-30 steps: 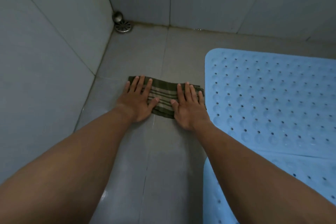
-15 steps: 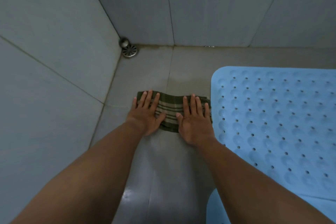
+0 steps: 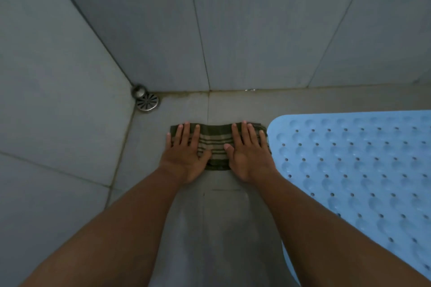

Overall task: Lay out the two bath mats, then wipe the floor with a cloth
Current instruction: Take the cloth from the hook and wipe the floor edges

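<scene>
So we've got both palms flat down on the cloth (image 3: 215, 144), a folded dark green rag with pale tan stripes, lying on the grey tiled floor (image 3: 219, 228). Our left hand (image 3: 185, 154) covers its left end, fingers spread and pointing toward the back wall (image 3: 256, 25); our right hand (image 3: 250, 152) covers the right end the same way. Neither hand is gripping anything, they're just pressed open on top, a little apart, with the striped middle of the cloth showing between the thumbs.

The cloth sits across a grout line, not far from the foot of the back wall. Its right edge is just beside the rounded corner of the blue bath mat (image 3: 363, 170), maybe touching it, we honestly can't tell. That mat lies flat on the floor to our right, covered in bumps and small holes. Down by our right forearm there's another bit of blue edge (image 3: 288, 261), and we can't tell if that's the second mat.

Over in the left corner there's a round metal floor drain (image 3: 148, 102) with a shiny knob-like thing (image 3: 139, 91) right behind it. The tile below our hands looks glossy.
</scene>
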A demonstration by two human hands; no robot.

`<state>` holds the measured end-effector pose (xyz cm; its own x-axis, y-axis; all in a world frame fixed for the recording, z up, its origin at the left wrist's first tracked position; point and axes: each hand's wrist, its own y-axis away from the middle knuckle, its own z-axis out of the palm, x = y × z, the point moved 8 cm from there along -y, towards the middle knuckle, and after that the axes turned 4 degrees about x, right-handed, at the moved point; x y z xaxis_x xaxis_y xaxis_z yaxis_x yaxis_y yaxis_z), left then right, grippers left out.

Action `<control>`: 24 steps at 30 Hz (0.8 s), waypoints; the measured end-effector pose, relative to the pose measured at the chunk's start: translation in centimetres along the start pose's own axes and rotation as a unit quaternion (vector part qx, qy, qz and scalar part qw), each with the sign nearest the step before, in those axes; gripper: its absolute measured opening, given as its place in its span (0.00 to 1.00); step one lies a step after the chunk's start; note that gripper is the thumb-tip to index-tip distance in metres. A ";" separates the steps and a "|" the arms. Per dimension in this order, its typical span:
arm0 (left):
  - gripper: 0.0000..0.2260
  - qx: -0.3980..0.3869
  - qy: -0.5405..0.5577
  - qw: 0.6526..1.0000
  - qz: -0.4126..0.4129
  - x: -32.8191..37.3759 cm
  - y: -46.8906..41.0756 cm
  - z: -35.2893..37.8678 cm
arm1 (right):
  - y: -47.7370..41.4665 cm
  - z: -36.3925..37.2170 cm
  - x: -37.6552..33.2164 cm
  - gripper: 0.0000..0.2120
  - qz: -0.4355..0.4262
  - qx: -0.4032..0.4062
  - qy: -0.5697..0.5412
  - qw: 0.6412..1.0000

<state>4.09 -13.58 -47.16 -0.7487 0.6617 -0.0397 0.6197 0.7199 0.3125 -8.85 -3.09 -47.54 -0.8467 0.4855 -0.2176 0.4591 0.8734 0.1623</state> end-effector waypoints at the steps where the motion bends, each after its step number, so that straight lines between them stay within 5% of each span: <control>1: 0.34 0.004 0.007 1.000 0.000 -0.1 -0.8 -0.2 | -1.0 -0.3 0.2 0.30 0.001 0.004 0.002 1.000; 16: 0.33 0.062 0.052 0.997 0.013 0.4 -9.8 -3.5 | -9.9 -3.1 2.7 0.31 0.009 0.014 -0.071 0.997; 21: 0.28 0.143 0.072 0.987 0.007 0.3 -9.0 -3.6 | -10.8 -3.6 3.0 0.28 -0.007 0.045 -0.093 0.995; 24: 0.21 0.252 0.061 0.966 -0.011 -0.2 -8.6 -5.9 | -11.1 -4.8 3.9 0.17 -0.016 0.102 -0.109 0.989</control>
<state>-2.49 -21.17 -44.21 -0.7661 0.6376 0.0810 0.6160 0.7644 -0.1905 -18.61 -11.09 -45.55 -0.7935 0.4352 -0.4253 0.4971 0.8667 -0.0406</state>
